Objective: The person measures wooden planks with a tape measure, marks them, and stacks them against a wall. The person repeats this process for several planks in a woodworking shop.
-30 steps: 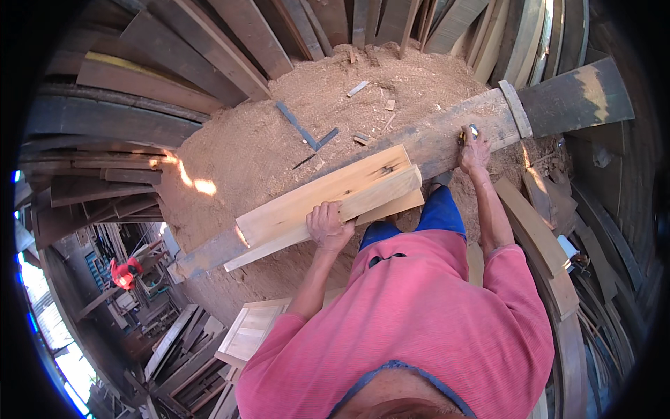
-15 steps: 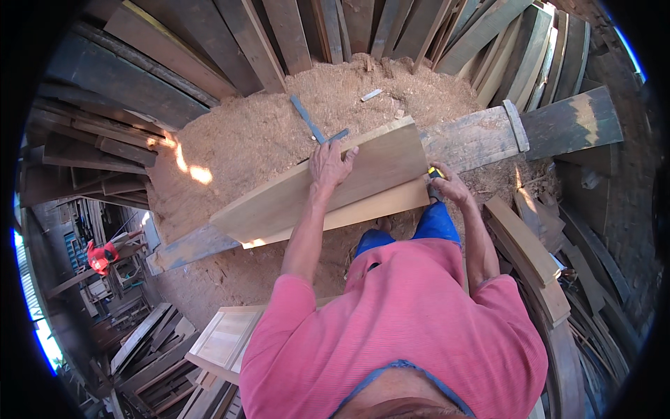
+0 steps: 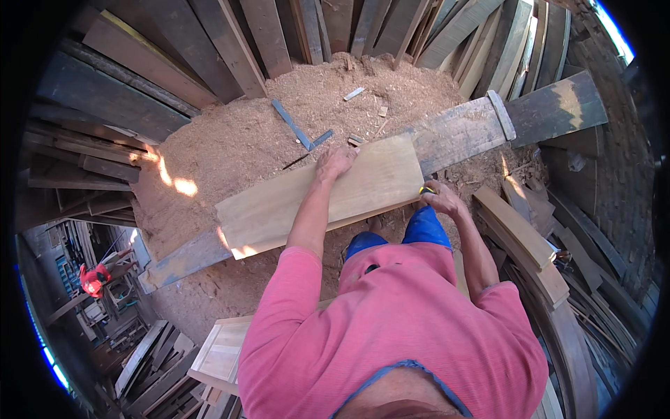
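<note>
A pale wooden board [image 3: 377, 174] lies across a long grey plank in front of me, with the edge of a second pale board [image 3: 335, 225] showing under its near side. My left hand [image 3: 336, 162] is closed on the upper board's far edge, its fingertips partly hidden. At the right end of the boards my right hand [image 3: 444, 199] is closed around a small yellow and black tape measure [image 3: 426, 190], mostly covered by the fingers. Beyond the left hand, a dark metal try square [image 3: 301, 135] rests on the sawdust.
The grey plank [image 3: 464, 133] runs from lower left to upper right over sawdust [image 3: 230, 150]. Upright planks [image 3: 265, 38] lean around the far side. Stacked timber [image 3: 520, 234] stands at my right, and a panelled wooden piece [image 3: 220, 353] at lower left. A person in red [image 3: 94, 279] is at far left.
The upper board has gone from tilted up on edge to lying flat over the lower one. My left hand came down with its far edge. The right hand keeps the tape measure near the board's end.
</note>
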Demonstrator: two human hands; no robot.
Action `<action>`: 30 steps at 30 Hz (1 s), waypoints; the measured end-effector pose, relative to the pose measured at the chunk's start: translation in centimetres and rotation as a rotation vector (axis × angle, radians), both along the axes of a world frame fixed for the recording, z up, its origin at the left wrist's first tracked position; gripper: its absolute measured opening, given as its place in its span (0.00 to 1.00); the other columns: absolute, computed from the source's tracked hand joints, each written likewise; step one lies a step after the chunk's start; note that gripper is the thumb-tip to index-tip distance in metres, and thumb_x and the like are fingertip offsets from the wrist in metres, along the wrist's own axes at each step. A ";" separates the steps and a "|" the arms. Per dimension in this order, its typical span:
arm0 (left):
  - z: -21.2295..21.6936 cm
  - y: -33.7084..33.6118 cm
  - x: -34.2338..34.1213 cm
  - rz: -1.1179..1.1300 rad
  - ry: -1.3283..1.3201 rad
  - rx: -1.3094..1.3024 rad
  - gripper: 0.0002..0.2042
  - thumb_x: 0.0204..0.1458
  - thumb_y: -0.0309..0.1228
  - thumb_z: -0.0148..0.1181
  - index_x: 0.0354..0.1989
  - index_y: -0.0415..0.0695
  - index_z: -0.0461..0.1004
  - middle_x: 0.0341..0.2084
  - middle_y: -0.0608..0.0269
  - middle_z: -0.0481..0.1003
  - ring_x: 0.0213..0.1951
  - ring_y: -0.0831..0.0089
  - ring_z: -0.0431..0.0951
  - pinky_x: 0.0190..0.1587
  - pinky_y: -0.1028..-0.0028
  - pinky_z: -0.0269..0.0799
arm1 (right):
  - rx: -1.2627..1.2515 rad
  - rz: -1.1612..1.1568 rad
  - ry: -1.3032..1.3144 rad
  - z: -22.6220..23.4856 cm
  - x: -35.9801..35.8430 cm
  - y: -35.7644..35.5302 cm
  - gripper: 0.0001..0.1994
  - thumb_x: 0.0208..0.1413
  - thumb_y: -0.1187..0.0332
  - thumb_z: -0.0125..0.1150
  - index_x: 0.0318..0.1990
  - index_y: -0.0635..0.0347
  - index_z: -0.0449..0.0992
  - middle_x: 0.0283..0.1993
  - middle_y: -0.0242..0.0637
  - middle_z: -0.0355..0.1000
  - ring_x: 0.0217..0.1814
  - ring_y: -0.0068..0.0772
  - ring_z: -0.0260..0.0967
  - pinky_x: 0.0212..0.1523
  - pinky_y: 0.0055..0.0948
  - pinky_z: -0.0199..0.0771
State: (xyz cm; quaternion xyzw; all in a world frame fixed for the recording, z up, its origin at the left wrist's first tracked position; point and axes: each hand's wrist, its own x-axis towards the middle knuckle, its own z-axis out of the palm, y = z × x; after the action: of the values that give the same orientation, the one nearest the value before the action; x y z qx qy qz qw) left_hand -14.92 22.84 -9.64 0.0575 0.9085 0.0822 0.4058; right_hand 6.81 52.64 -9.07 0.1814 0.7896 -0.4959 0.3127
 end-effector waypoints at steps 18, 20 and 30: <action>1.7 -7.1 21.4 0.669 -0.108 0.829 0.21 0.61 0.44 0.64 0.55 0.42 0.79 0.50 0.44 0.80 0.54 0.62 0.79 0.57 0.61 0.75 | -0.321 0.234 0.005 5.2 -5.2 -11.7 0.28 0.63 0.49 0.62 0.62 0.58 0.70 0.46 0.42 0.77 0.45 0.33 0.76 0.45 0.35 0.79; 2.0 -7.6 22.1 0.962 -0.344 1.054 0.18 0.62 0.42 0.63 0.52 0.42 0.79 0.36 0.59 0.80 0.36 0.73 0.78 0.40 0.71 0.75 | -0.266 0.437 0.132 5.2 -4.8 -15.3 0.30 0.62 0.47 0.62 0.64 0.59 0.68 0.48 0.50 0.77 0.49 0.43 0.77 0.50 0.40 0.78; 2.3 -15.7 24.8 1.450 -0.284 1.434 0.10 0.56 0.31 0.69 0.40 0.45 0.74 0.32 0.63 0.77 0.33 0.71 0.79 0.35 0.70 0.78 | -0.275 0.753 0.107 9.0 -4.9 -20.3 0.31 0.57 0.58 0.66 0.68 0.57 0.67 0.55 0.50 0.77 0.58 0.43 0.75 0.59 0.39 0.73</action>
State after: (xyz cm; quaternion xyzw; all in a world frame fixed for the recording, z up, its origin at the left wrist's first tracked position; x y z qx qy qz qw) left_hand 9.86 7.16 -7.38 -0.2863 0.4055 0.8364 0.2326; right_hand 1.88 32.32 -0.11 -0.1902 0.7422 -0.4563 0.4525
